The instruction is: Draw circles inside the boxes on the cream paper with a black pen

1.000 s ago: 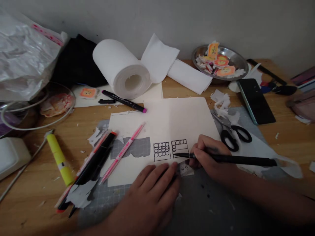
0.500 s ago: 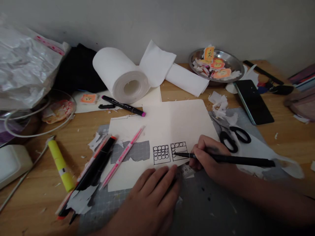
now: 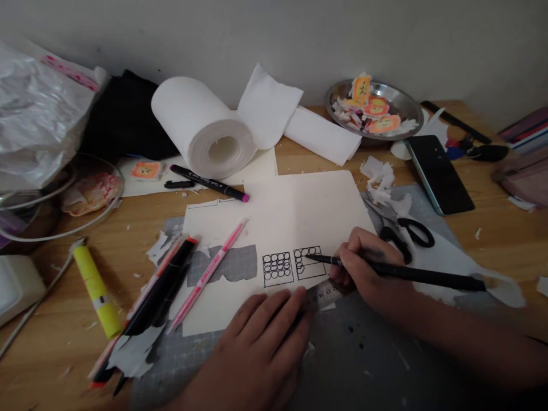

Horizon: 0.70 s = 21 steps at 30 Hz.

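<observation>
My right hand (image 3: 363,271) grips a long black pen (image 3: 411,275), its tip resting on the right one of two small squares (image 3: 293,265) drawn on a cream paper sheet (image 3: 295,211). The left square is filled with little circles, the right one only partly. My left hand (image 3: 261,342) lies flat on the sheet's near edge, fingertips beside a metal ruler (image 3: 327,293) under the drawing. A grey cutting mat (image 3: 351,354) lies beneath.
Black scissors (image 3: 405,234), a dark phone (image 3: 439,174) and a metal bowl (image 3: 372,105) of paper cutouts lie right. A paper towel roll (image 3: 203,128), black marker (image 3: 208,182), pink pen (image 3: 208,274), black-orange marker (image 3: 158,291) and yellow highlighter (image 3: 92,282) lie left.
The pen tip has shifted slightly up inside the right square, and another circle has appeared there. More of the ruler now shows. My left hand stays in place.
</observation>
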Each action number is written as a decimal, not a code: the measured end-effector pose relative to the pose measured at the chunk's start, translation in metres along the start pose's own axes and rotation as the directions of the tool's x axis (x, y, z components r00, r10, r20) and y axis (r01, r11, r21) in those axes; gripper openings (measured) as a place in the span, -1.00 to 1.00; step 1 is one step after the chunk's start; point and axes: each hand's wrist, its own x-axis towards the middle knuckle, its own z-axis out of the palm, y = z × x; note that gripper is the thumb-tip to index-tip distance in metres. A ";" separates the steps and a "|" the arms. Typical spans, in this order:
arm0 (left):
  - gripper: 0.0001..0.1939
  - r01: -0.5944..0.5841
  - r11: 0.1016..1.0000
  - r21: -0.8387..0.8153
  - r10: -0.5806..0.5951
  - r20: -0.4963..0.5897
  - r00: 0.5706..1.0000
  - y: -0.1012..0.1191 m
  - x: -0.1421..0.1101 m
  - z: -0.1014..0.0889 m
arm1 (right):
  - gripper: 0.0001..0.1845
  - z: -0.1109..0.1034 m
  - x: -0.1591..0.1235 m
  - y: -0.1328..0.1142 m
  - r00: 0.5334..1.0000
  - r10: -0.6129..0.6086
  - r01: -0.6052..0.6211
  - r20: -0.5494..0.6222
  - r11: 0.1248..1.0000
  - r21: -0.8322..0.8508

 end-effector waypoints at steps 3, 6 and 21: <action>-0.66 -0.001 1.000 -0.016 0.001 0.002 1.000 0.001 0.000 0.000 | -0.74 0.000 0.000 0.000 1.000 -0.002 0.002 0.018 1.000 -0.011; -0.66 0.001 1.000 -0.029 -0.001 0.010 1.000 0.001 0.000 0.000 | -0.75 0.000 0.000 -0.001 0.999 -0.021 0.022 0.049 0.999 -0.030; -0.65 0.011 0.999 -0.043 -0.010 0.024 1.000 0.001 0.000 -0.001 | -0.72 0.001 -0.001 -0.001 1.000 0.013 -0.012 -0.019 1.000 0.027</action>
